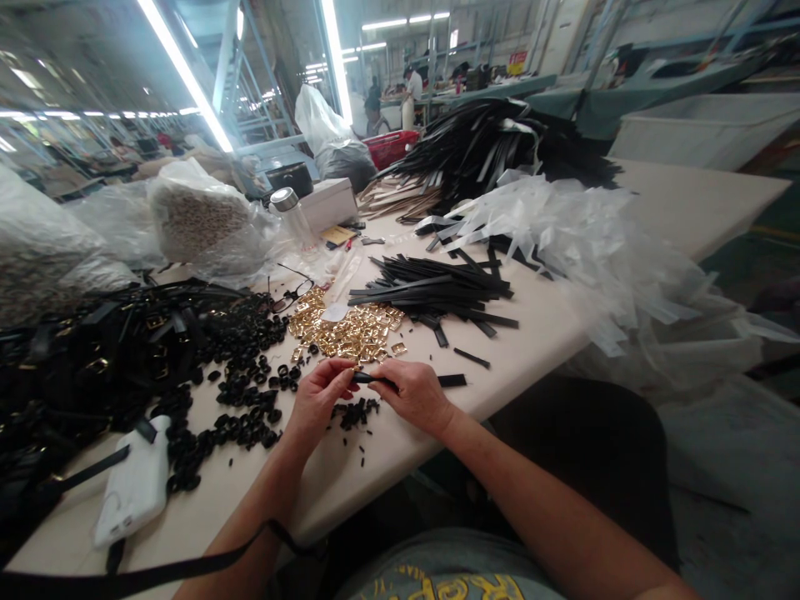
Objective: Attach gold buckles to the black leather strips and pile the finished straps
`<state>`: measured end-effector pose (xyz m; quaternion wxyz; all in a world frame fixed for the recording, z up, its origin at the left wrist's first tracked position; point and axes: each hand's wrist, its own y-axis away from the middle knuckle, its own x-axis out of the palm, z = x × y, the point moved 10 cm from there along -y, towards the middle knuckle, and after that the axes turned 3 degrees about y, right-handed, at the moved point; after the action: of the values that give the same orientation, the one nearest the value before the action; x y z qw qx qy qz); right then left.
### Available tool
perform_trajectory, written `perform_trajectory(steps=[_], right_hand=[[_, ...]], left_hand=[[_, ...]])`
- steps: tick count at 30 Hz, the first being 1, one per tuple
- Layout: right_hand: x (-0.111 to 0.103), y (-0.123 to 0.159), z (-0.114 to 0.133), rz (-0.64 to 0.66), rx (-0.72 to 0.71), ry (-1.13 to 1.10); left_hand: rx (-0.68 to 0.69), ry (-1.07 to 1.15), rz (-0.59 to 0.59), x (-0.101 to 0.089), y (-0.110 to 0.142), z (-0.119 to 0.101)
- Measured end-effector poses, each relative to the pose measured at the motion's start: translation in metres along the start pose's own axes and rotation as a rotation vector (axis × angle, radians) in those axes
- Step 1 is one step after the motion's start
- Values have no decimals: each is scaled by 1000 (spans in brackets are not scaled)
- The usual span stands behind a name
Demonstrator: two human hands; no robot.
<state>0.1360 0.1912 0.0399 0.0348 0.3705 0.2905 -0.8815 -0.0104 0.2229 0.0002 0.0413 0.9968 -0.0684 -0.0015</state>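
Just in front of a heap of gold buckles (356, 333), my left hand (322, 396) and my right hand (416, 396) are close together. Between them is a short black strap (363, 377), pinched by the fingers of both hands. A speck of gold shows at the left fingertips, too small to make out. A black strip end (453, 381) sticks out to the right of my right hand; I cannot tell whether it belongs to the held strap. Below the fingers lie small black scraps (355, 414) on the table. Black strips (437, 287) are stacked beyond the right hand.
Small black loops (250, 417) and finished-looking black belts (93, 358) cover the left side. A white power bank (134, 479) lies at the front left. Glasses (293, 296), a glass bottle (293, 217) and a white plastic sheet pile (562, 225) stand farther back.
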Motion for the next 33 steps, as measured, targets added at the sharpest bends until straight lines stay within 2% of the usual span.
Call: perform_trajectory(steps=[7,13,21,28,33], right_hand=[[-10,4,-12,-31,137,-13],[-12,3,-28,-51,261,-64],[-11,3,-29,-47,265,-50],[-11,2,-27,-36,263,-59],[-10,2,-27,-33,257,-51]], left_hand=[[21,-63,48,8,2,-1],[34,-105,45,7,3,-1],[28,-123,55,9,3,-2],[94,-220,98,12,5,1],[69,-190,82,10,3,0]])
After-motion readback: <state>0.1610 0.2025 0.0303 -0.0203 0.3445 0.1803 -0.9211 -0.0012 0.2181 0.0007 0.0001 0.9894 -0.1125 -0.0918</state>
